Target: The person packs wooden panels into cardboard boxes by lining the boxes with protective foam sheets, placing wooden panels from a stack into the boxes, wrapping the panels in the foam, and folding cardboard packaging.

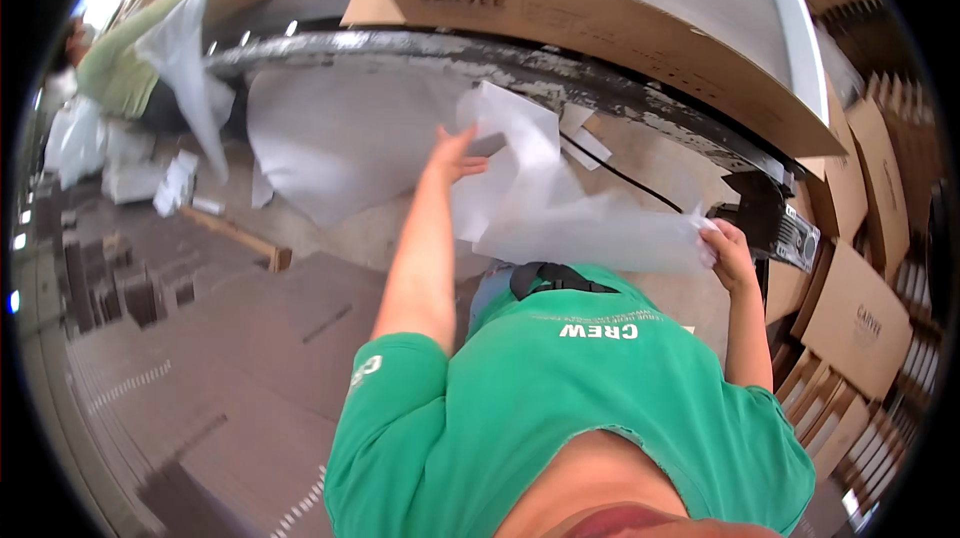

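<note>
A thin, translucent white foam sheet point(600, 231) stretches crumpled across the front of my body, one part of it rising toward the bench edge. My right hand point(730, 253) has its fingers closed on the bunched right end of this sheet. My left hand point(458, 155) reaches forward with fingers spread, beside the raised part of the sheet; I cannot tell whether it touches it. Beyond and left of that hand, a wide white sheet point(340, 143) hangs or lies below the bench edge.
An open cardboard box point(600, 33) with a pale panel inside sits on the worn dark bench rail point(390, 43). Flat brown cardboard stacks point(250, 368) lie left. A black cable point(635, 181) runs ahead. Another person point(125, 68) stands far left; boxes point(858, 318) line the right.
</note>
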A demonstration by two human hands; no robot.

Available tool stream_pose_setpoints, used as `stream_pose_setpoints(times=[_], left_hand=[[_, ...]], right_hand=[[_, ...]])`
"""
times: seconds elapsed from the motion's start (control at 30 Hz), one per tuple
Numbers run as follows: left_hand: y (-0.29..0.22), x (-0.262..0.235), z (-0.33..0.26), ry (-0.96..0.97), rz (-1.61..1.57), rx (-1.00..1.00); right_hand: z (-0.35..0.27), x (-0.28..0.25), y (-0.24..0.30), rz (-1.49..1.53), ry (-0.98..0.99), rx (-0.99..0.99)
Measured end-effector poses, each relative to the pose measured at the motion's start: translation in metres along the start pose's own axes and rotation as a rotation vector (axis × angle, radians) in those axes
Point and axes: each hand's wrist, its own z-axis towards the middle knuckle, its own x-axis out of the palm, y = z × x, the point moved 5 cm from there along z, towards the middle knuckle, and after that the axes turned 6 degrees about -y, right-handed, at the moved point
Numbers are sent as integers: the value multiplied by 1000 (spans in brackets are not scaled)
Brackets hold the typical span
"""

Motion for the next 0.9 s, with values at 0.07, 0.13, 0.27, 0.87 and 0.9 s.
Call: stream_pose_setpoints(times=[0.07, 0.13, 0.27, 0.87, 0.9], left_hand=[[-6, 50, 16, 86, -44, -2], [-14, 91, 14, 327, -122, 99], [-42, 115, 34, 367, 189, 343], [-348, 14, -162, 197, -234, 1287], [-359, 28, -177, 150, -174, 1353]], right_hand=[[-30, -11, 5, 12, -145, -54], [-73, -20, 7, 56, -268, -55], [-138, -21, 36, 188, -612, -276], [-121, -117, 227, 214, -1115, -1025], [-93, -135, 241, 131, -1077, -1061]])
